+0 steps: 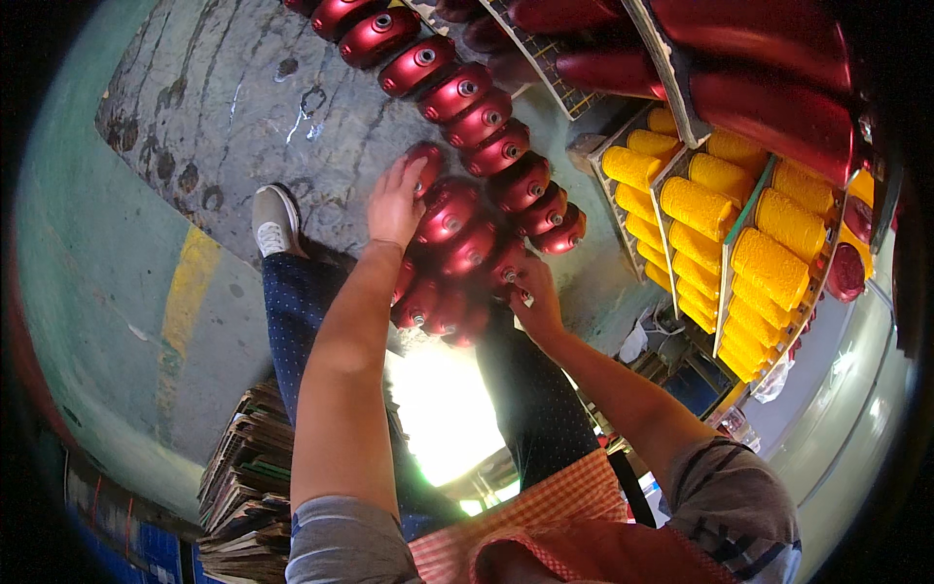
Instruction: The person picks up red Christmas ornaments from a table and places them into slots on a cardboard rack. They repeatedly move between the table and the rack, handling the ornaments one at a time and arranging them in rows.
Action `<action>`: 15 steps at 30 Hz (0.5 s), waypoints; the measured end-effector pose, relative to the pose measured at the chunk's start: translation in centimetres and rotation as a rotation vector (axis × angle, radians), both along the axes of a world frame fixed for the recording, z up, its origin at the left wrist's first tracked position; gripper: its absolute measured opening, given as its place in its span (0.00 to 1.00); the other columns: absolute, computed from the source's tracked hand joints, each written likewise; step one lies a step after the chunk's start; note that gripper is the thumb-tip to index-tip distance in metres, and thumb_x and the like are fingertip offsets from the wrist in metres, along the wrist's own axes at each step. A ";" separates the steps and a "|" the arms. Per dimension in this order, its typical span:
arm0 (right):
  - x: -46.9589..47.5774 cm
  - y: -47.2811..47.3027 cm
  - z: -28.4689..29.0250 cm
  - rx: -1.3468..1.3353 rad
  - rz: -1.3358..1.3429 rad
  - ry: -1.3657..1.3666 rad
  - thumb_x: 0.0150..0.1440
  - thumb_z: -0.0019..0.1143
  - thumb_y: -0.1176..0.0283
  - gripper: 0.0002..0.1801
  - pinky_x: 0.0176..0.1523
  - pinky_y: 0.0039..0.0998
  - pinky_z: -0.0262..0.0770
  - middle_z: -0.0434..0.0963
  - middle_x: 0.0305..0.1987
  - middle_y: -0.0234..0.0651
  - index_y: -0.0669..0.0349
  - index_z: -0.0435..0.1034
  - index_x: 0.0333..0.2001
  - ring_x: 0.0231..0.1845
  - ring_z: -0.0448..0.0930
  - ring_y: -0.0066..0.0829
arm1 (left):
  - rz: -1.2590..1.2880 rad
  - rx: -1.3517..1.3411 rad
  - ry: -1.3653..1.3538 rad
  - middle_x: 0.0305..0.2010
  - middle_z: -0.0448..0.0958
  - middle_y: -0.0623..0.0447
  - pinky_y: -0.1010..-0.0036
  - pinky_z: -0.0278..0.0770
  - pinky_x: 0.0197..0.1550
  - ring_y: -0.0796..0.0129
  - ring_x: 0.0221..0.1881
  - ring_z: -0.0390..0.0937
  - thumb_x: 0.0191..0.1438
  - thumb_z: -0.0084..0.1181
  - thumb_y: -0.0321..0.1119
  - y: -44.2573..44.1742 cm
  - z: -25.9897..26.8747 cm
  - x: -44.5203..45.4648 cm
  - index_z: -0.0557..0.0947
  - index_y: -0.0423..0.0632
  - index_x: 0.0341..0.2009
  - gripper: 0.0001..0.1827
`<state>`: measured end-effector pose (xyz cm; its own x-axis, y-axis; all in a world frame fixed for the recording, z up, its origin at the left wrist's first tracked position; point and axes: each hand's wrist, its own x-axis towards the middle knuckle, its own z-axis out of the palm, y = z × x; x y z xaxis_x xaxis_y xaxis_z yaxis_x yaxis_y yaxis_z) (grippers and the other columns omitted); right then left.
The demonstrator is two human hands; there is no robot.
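A cluster of glossy red metal vessels (pixel 450 212) with small threaded neck fittings lies on the floor between my legs. My left hand (pixel 396 197) lies over the top of a red vessel (pixel 425 162) at the far end of this cluster, its fingers curled onto it. Low on the right side, my right hand (pixel 538 301) pinches a small pale piece (pixel 522 315), too small to identify, beside the neck of another red vessel (pixel 506 270). The nearest vessels are blurred, and my hands partly cover the ones they touch.
A long row of similar red vessels (pixel 467 89) curves away over a stained grey floor sheet (pixel 241 95). At right stands a rack with yellow textured cylinders (pixel 697 208), below large red bodies (pixel 766 109). Stacked cardboard (pixel 244 467) stands by my left leg. Bright light (pixel 445 416) glares between my legs.
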<state>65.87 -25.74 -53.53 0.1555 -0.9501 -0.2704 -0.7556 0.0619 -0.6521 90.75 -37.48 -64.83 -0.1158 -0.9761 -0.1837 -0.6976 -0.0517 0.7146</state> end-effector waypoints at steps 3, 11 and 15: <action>-1.8 2.0 1.4 0.106 -0.094 -0.062 0.43 0.54 0.87 0.28 0.57 0.36 0.71 0.66 0.55 0.41 0.60 0.65 0.51 0.57 0.69 0.42 | -0.040 -0.058 -0.007 0.62 0.69 0.48 0.59 0.71 0.55 0.49 0.55 0.69 0.38 0.61 0.23 0.2 -0.2 -0.9 0.72 0.60 0.58 0.38; -7.1 5.6 3.9 0.275 -0.272 -0.047 0.45 0.52 0.86 0.31 0.52 0.33 0.76 0.65 0.56 0.40 0.57 0.63 0.56 0.56 0.72 0.38 | -0.029 -0.058 -0.066 0.63 0.69 0.50 0.60 0.71 0.57 0.46 0.55 0.70 0.36 0.62 0.22 0.6 -1.1 -2.6 0.72 0.64 0.59 0.41; -10.0 7.5 6.4 0.296 -0.237 0.035 0.46 0.52 0.86 0.30 0.53 0.32 0.75 0.65 0.57 0.40 0.58 0.64 0.55 0.56 0.71 0.38 | 0.019 0.051 -0.210 0.64 0.66 0.49 0.56 0.71 0.55 0.48 0.55 0.70 0.42 0.63 0.27 0.9 0.3 -2.7 0.69 0.63 0.61 0.39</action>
